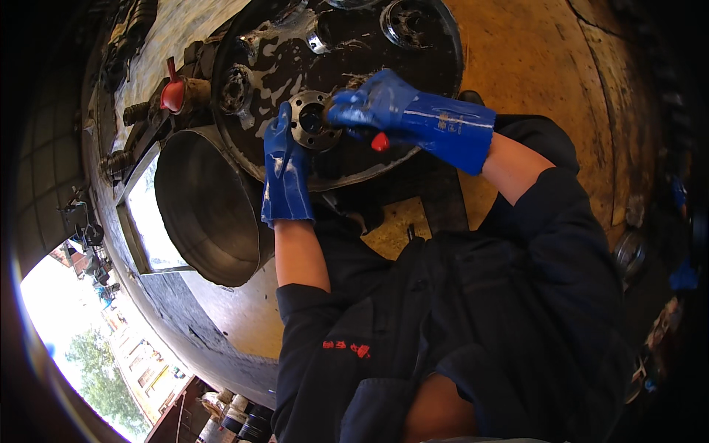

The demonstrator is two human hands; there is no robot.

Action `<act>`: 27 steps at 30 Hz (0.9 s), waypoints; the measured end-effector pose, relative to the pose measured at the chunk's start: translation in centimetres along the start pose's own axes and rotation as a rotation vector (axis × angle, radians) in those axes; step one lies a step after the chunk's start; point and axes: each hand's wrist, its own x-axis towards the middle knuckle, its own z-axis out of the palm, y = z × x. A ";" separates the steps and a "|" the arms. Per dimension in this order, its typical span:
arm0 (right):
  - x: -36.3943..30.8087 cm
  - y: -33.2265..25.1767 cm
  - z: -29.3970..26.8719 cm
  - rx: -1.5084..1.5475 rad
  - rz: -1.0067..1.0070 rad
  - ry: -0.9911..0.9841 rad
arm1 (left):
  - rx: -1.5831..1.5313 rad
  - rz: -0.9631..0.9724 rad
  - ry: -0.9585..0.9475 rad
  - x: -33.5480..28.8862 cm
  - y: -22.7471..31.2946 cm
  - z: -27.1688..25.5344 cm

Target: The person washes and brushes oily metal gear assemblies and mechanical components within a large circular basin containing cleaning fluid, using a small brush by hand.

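Observation:
Both my hands wear blue rubber gloves. My left hand rests flat against the left edge of a round metal flange with bolt holes, set on a large black round cover. My right hand is closed around a tool with a red handle end, pressed at the flange's right side. The tool's working tip is hidden under the glove.
A wide open metal pipe stub juts out left of my left forearm. A red valve handle sits on fittings at the upper left. Other flanges dot the black cover. The rusty orange tank shell curves right.

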 end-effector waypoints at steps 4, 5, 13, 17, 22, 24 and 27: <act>0.9 -0.5 2.1 0.073 -0.118 0.110 | -0.610 -0.040 -0.086 0.2 -0.4 1.1; 1.6 -1.6 2.4 0.176 -0.102 0.100 | -0.689 -0.114 -0.074 1.4 -2.2 -0.3; 4.0 0.2 4.9 -0.359 -0.130 0.423 | -0.677 -0.162 -0.030 3.3 -3.6 1.3; 4.5 -3.2 2.3 -0.182 0.208 0.105 | -0.551 -0.148 0.095 3.3 -4.0 0.5; 4.1 -3.4 1.4 0.077 0.424 0.175 | -0.317 -0.113 0.060 3.2 -3.0 0.5; 3.5 -1.0 0.8 0.459 0.518 0.002 | -0.224 -0.097 0.113 2.6 -2.2 1.1; 1.3 -3.4 -3.4 0.593 0.628 -0.017 | -0.214 -0.116 0.129 2.7 -3.1 0.0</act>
